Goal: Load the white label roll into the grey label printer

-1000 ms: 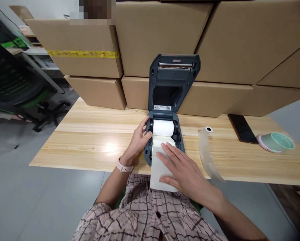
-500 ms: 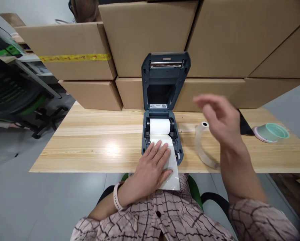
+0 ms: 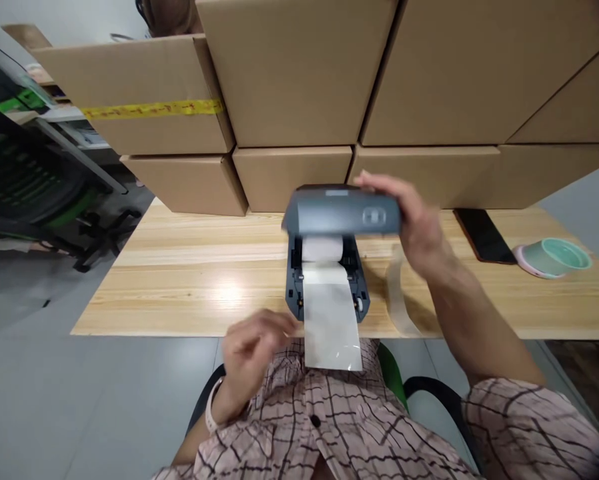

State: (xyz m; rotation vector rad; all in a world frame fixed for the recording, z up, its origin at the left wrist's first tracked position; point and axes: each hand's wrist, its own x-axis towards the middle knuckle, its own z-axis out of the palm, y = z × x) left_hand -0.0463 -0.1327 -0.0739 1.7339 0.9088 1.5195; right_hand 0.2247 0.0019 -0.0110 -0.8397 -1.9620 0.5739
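Note:
A dark grey label printer (image 3: 293, 293) stands on the wooden table in front of me, its lid (image 3: 339, 212) partly lowered over the body. My right hand (image 3: 417, 223) grips the lid's right side, fingers over the top edge; some of them are hidden. Inside sits a white label roll (image 3: 322, 249), partly covered by the lid. The label strip (image 3: 331, 327) runs out of the printer's front and hangs past the table edge. To the left of the strip, my left hand (image 3: 257, 350) is slightly blurred, fingers loosely bent and thumb apart, with nothing seen in it.
Right of the printer lies a curled pale strip (image 3: 395, 293), partly behind my right forearm. Farther right are a black phone (image 3: 484, 235) and a green tape roll (image 3: 554, 257). Stacked cardboard boxes (image 3: 294, 80) line the table's back. A black chair (image 3: 34, 173) stands at left.
My right hand has moved left onto the raised lid and swung it down toward the body. My left hand has come off the label strip, moving left and toward me.

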